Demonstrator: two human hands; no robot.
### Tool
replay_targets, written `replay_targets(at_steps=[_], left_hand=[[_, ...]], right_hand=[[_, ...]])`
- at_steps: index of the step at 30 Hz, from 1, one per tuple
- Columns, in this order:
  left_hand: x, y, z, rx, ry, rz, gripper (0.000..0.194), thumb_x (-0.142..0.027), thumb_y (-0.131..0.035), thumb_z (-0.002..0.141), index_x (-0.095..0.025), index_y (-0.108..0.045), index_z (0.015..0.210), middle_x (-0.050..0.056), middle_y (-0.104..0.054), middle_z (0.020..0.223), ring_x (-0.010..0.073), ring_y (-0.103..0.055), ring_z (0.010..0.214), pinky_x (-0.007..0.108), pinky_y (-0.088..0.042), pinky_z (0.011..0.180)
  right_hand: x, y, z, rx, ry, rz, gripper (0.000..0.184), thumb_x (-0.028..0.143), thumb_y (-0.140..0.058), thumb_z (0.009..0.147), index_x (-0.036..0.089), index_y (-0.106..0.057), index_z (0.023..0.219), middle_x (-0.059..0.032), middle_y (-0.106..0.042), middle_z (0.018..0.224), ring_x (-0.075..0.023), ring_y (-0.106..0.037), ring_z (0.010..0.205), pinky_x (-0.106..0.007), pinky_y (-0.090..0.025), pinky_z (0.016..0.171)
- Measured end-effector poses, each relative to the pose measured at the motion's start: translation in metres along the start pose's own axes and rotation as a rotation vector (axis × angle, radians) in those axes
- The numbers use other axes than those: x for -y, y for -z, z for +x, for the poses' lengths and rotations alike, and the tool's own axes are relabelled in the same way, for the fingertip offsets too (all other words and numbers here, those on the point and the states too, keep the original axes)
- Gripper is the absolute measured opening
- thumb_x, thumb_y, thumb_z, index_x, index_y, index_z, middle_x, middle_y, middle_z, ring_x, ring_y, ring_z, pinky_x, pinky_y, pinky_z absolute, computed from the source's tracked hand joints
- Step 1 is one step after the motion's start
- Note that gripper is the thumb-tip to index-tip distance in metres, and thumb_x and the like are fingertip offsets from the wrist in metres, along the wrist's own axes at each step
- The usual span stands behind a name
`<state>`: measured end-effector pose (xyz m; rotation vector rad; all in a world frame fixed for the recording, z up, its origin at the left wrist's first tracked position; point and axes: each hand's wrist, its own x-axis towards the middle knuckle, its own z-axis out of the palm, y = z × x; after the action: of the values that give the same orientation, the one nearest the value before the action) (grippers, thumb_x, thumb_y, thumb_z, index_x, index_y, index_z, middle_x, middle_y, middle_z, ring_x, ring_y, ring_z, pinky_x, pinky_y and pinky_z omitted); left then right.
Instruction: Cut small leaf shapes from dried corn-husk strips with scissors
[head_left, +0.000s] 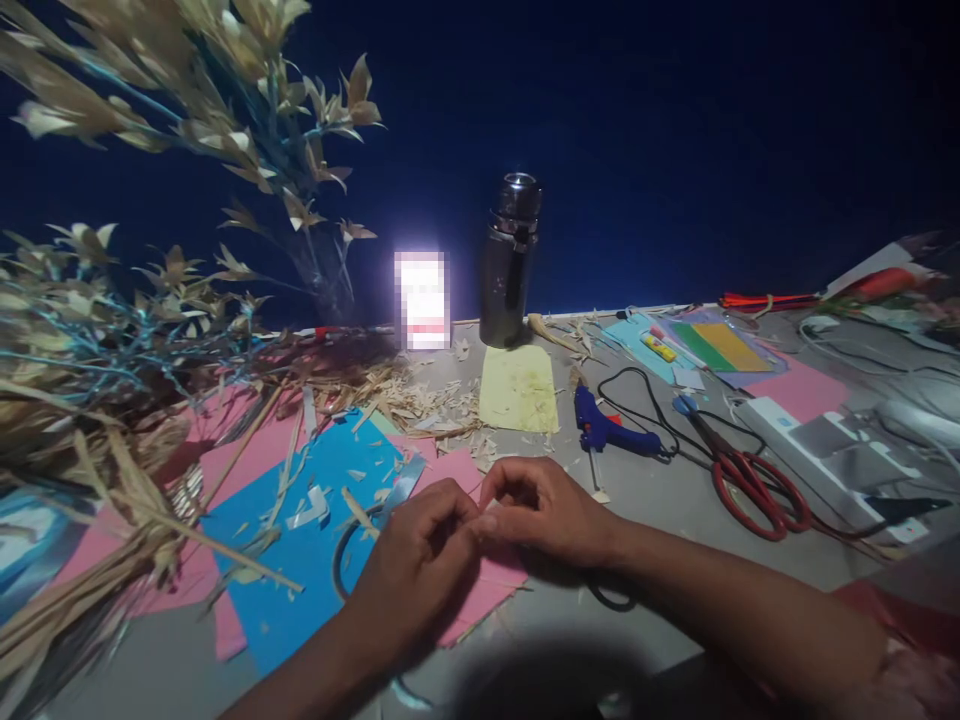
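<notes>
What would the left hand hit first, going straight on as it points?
The left hand would likely meet the right hand first; their fingertips touch or nearly do, depth unclear.

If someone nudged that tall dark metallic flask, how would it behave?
The tall dark metallic flask would probably tip if pushed high, being narrow and upright. Knocked over, it might roll, since its body looks cylindrical. Its shiny surface could feel slippery.

1. Left hand [424, 540] and right hand [551, 510]: centre front, meeting over paper sheet [499, 578].
2. Flask [505, 285]: behind hands, near rear edge of table [652, 510]; card [517, 390] just before it.
3. Right of card, in order: glue gun [611, 430], scissors [721, 452], power strip [814, 472].
4. Branches [225, 140]: left of flask and hands.
</notes>
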<state>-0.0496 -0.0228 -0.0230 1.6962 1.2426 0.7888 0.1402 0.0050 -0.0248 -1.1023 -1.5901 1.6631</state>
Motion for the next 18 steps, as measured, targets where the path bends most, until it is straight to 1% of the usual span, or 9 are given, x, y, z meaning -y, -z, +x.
replay_targets(at_steps=[3,6,8,10,13,15,18], left_hand=[[0.003,-0.001,-0.002,0.031,-0.005,-0.103,0.03,-0.041,-0.05,0.095,-0.021,-0.056,0.074,-0.001,-0.056,0.071,0.0163,-0.051,0.068,0.03,-0.039,0.065],[0.005,-0.004,-0.003,0.044,0.057,-0.251,0.025,-0.044,-0.061,0.089,-0.021,-0.058,0.079,-0.001,-0.055,0.072,0.0162,-0.049,0.069,0.029,-0.038,0.062],[0.004,-0.005,-0.003,0.027,0.11,-0.302,0.026,-0.043,-0.067,0.085,-0.02,-0.058,0.077,-0.002,-0.053,0.069,0.0152,-0.047,0.066,0.028,-0.036,0.06],[0.001,-0.005,-0.001,0.002,0.157,-0.341,0.03,-0.045,-0.067,0.085,-0.02,-0.058,0.072,-0.002,-0.052,0.066,0.014,-0.045,0.063,0.027,-0.035,0.058],[-0.004,-0.003,0.001,0.004,0.199,-0.373,0.034,-0.047,-0.072,0.081,-0.019,-0.058,0.068,-0.002,-0.051,0.062,0.0132,-0.043,0.06,0.026,-0.033,0.056],[-0.006,-0.001,0.001,0.016,0.204,-0.359,0.034,-0.046,-0.075,0.077,-0.019,-0.058,0.065,-0.003,-0.05,0.061,0.0129,-0.042,0.059,0.026,-0.031,0.055],[-0.006,0.001,0.002,0.039,0.203,-0.319,0.034,-0.044,-0.075,0.076,-0.019,-0.057,0.062,-0.003,-0.049,0.057,0.0128,-0.041,0.056,0.026,-0.029,0.053]], right_hand=[[-0.002,-0.001,0.001,-0.045,0.036,0.009,0.022,0.036,-0.073,0.078,0.015,-0.066,0.077,0.002,-0.058,0.064,-0.0104,-0.046,0.059,-0.023,-0.033,0.054],[-0.002,-0.002,0.001,-0.064,0.065,0.075,0.029,0.042,-0.074,0.079,0.015,-0.066,0.076,0.0005,-0.06,0.066,-0.0116,-0.049,0.06,-0.025,-0.037,0.057],[-0.002,-0.003,0.002,-0.066,0.053,0.126,0.033,0.045,-0.079,0.074,0.015,-0.066,0.076,0.001,-0.059,0.066,-0.0113,-0.048,0.06,-0.024,-0.036,0.057],[-0.003,-0.003,0.002,-0.046,0.013,0.176,0.035,0.045,-0.083,0.07,0.015,-0.066,0.077,0.002,-0.057,0.066,-0.0104,-0.045,0.059,-0.023,-0.033,0.055],[-0.004,-0.002,0.002,0.03,-0.045,0.252,0.036,0.042,-0.086,0.066,0.014,-0.066,0.078,0.0029,-0.057,0.066,-0.0093,-0.044,0.059,-0.023,-0.031,0.054],[-0.005,-0.001,0.002,0.065,-0.046,0.299,0.036,0.039,-0.088,0.066,0.014,-0.066,0.078,0.0017,-0.06,0.069,-0.0099,-0.049,0.062,-0.023,-0.034,0.057],[-0.008,-0.001,0.002,0.077,-0.01,0.347,0.034,0.033,-0.09,0.065,0.014,-0.065,0.079,0.0005,-0.063,0.075,-0.0103,-0.054,0.067,-0.023,-0.039,0.063]])
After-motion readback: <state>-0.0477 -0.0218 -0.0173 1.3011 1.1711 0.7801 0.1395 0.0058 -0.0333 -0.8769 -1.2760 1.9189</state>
